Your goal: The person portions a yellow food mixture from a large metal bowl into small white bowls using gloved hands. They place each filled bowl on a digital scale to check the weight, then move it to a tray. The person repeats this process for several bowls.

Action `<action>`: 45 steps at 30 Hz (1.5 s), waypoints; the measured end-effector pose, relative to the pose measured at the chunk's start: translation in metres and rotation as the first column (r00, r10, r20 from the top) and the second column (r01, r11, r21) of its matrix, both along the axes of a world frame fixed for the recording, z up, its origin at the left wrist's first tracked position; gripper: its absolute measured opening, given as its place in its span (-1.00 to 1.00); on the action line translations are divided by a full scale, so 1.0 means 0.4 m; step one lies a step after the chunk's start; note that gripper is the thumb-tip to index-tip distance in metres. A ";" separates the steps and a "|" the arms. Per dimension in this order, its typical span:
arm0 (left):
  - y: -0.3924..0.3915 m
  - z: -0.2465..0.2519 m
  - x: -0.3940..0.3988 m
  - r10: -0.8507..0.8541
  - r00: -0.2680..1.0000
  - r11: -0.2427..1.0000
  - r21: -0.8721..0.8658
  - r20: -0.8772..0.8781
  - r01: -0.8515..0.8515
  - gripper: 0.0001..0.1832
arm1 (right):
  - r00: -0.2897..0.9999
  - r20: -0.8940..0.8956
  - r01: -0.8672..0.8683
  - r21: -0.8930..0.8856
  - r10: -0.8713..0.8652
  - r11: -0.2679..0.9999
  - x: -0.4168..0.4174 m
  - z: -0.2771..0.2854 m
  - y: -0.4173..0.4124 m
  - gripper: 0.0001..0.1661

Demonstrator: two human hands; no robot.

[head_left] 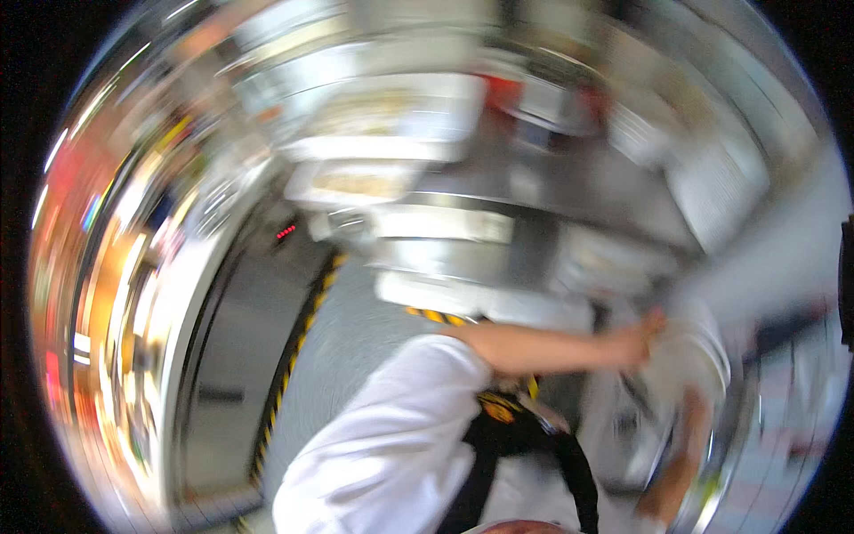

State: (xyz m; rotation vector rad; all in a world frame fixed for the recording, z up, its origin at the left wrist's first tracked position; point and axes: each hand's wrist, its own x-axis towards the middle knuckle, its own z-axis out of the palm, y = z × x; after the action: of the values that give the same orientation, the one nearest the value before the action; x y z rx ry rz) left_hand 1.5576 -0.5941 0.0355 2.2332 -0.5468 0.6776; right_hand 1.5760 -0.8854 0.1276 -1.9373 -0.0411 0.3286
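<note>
Motion blurs the whole picture. My left hand (634,344), at the end of a bare forearm and a rolled white sleeve, reaches across to the right. It is against the near left side of a pale round container (697,347), which looks like a bucket or tub. My right hand (697,400) is at the container's lower side, with the forearm rising from the bottom right. Both hands seem to hold the container between them. Finger detail is smeared, and the container's contents cannot be made out.
Ahead stands a metal worktable (560,173) with white trays (440,127) of pale food. White containers (434,290) sit on a lower level. Grey floor (353,314) edged with yellow-black tape (303,347) lies left, beside a long counter (193,320). Tiled surface (787,394) shows at right.
</note>
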 end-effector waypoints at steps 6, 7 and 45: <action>0.318 0.164 -0.520 -0.192 0.666 0.789 -0.517 -0.720 -0.332 -0.51 | 0.865 -0.219 -0.397 0.251 0.452 0.883 -0.212 -0.060 0.489 -0.52; 0.382 0.117 -0.596 -0.236 0.661 0.659 -0.618 -0.712 -0.430 -0.55 | 0.815 -0.248 -0.461 0.270 0.524 0.845 -0.292 -0.052 0.582 -0.51; 1.182 0.326 -3.631 0.738 -0.285 -0.656 -0.750 -0.612 -0.086 -0.55 | -0.542 0.202 -0.726 0.377 0.816 -0.575 -2.538 0.093 2.476 -0.67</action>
State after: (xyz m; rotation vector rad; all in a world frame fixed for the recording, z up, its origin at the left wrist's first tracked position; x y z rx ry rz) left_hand 0.1052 -0.1211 0.1658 0.3320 1.6206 1.9171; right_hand 0.5607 0.1052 0.1646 -0.6223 -1.8171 1.7293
